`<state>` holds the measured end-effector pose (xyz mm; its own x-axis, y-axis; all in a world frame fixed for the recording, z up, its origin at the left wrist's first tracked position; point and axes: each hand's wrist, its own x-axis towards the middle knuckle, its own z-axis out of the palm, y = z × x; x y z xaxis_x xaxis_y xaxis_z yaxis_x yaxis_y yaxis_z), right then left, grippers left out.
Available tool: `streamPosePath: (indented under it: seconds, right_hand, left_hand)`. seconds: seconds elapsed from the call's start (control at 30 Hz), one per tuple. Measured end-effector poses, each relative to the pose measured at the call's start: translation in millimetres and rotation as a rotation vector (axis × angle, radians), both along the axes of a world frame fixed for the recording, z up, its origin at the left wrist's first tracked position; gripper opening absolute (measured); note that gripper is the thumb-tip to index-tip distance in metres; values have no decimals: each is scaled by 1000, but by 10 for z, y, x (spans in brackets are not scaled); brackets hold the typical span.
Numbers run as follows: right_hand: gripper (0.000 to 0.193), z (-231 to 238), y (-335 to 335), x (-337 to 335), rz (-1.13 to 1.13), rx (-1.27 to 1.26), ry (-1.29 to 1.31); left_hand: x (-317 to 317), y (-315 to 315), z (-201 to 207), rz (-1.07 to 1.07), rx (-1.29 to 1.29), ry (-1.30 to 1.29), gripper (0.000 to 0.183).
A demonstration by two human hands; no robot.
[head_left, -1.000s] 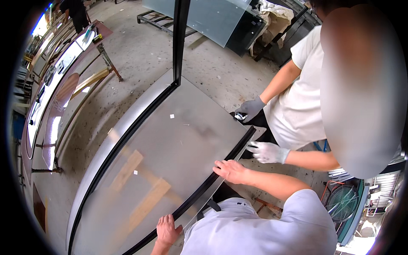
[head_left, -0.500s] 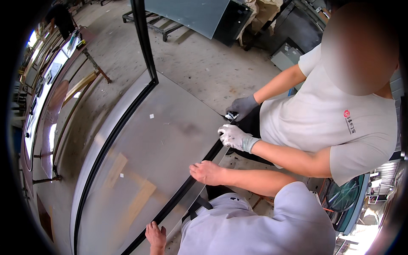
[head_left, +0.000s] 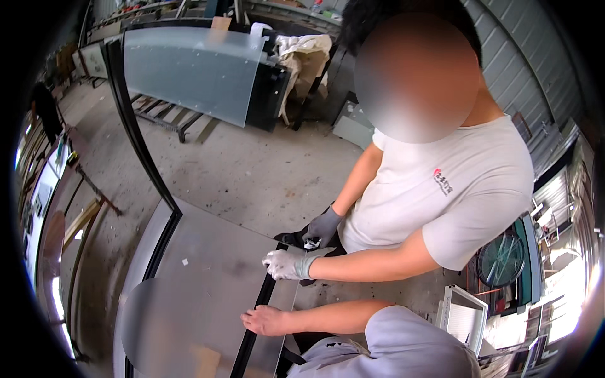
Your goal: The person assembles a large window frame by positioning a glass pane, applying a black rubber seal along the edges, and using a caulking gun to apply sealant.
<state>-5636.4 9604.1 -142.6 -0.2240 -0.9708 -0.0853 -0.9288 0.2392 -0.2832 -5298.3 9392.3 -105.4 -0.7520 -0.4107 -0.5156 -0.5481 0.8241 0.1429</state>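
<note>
A large glazed pane (head_left: 208,271) with tape on it lies in front of me, with black strips along its edges. My right hand (head_left: 265,320) reaches in from the lower right, its fingers bent over the near black frame strip (head_left: 257,327). My left hand is out of view. Farther along, a co-worker's white-gloved hand (head_left: 287,263) presses on the strip's end. The co-worker's grey-gloved hand (head_left: 324,228) is closed around a small black and white thing whose kind I cannot make out.
A long black bar (head_left: 135,126) rises from the pane's far corner. Behind, large glass sheets (head_left: 195,72) lean on a low rack (head_left: 170,123). A workbench (head_left: 44,189) stands at the left. A white open box (head_left: 463,315) is beside me at the right.
My view has swung up and to the right, showing more of the workshop. My left hand has left the picture; my right hand stays on the strip. The grey-gloved hand has drawn nearer the co-worker's body.
</note>
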Motion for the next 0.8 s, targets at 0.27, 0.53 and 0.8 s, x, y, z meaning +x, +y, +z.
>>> streamPosePath:
  seconds: [0.27,0.53,0.8]
  right_hand:
    - [25,432,361,273,-242,-172,-364]
    - [26,282,1644,1161,-1054,-61,-1342]
    - [32,175,3144,1467,-737,-98,-1277]
  left_hand:
    - [-146,-101,14,-116,22,1,29]
    - [-923,191,160,-218,151,331,27]
    - [-1256,1068,298,-281,123,670,23]
